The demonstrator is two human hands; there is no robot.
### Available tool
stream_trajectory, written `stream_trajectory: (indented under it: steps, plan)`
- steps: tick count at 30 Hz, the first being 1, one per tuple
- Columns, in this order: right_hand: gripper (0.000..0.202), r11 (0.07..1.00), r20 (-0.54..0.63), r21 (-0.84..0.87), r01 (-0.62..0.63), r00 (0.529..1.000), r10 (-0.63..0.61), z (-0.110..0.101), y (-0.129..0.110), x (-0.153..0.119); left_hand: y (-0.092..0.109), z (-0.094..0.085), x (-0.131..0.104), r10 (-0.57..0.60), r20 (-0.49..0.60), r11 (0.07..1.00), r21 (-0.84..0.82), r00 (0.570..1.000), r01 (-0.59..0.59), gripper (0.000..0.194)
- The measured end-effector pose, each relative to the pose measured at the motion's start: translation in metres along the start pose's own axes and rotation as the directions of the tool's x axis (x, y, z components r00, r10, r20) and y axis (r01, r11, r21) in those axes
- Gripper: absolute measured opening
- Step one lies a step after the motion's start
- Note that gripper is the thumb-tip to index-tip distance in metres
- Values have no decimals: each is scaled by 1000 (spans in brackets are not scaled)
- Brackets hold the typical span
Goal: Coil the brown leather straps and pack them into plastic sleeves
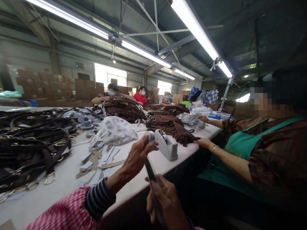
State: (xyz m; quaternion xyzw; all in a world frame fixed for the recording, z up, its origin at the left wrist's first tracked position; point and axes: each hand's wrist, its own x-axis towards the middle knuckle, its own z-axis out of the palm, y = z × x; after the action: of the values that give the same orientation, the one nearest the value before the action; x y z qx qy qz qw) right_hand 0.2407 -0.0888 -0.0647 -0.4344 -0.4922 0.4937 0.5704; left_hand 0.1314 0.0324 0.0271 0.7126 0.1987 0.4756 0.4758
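Observation:
My left hand (137, 155) is raised over the table's near edge, its fingers closed round the upper end of a dark strap, where a clear, shiny wrapped bundle (150, 135) shows at the fingertips. From there the dark strap (150, 171) runs down to my right hand (166, 199), whose fingers are wrapped round its lower part. What lies inside the shiny wrapping is too small to tell. Just right of my left hand stands a grey tape dispenser (168, 148) on the white table (83, 150). Paper and card strips (100, 164) lie to the left.
Dark straps with metal rings (31, 147) cover the left side. A clear plastic bag (114, 132) and brown fabric pieces (122, 108) lie farther back. At right, a person in a green apron (236, 143) holds brown fabric. Several people sit beyond.

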Motion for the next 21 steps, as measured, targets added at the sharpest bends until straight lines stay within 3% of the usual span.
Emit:
stream_trajectory:
  steps: [2,4,7,9,12,15,16,18,20,21]
  plan:
    - [63,997,7,-65,-50,999,51,-21,-27,-14,-14,-11,-7,101,94,925,357,990,-128,20]
    - [64,989,-100,-146,33,994,-48,-43,-60,-18,-17,-20,-19,72,241,817,542,968,-196,23]
    - [51,933,-161,-312,179,958,-238,-70,-99,1,-2,-22,-43,-98,386,820,554,917,-145,30]
    - [32,879,-136,-406,248,935,-326,-80,-109,24,13,-15,-55,-212,407,894,448,889,8,37]
    - [32,878,-48,-387,281,945,-324,-75,-92,54,27,0,-60,-346,334,937,165,877,307,45]
    - [41,963,27,-147,225,974,-224,-45,-51,64,34,14,-47,-414,227,893,-86,882,441,46]
    - [44,975,-11,-49,217,976,-218,-32,-36,64,37,16,-39,-429,200,874,-155,881,460,45]
    - [50,965,-219,84,249,949,-226,-6,-11,60,42,17,-23,-448,166,816,-326,879,477,40]
    - [52,948,-405,72,311,877,-257,15,5,54,47,15,-8,-424,187,731,-507,886,457,39]
    - [53,944,-437,45,327,856,-276,22,9,51,50,13,-2,-391,215,690,-575,895,439,41]
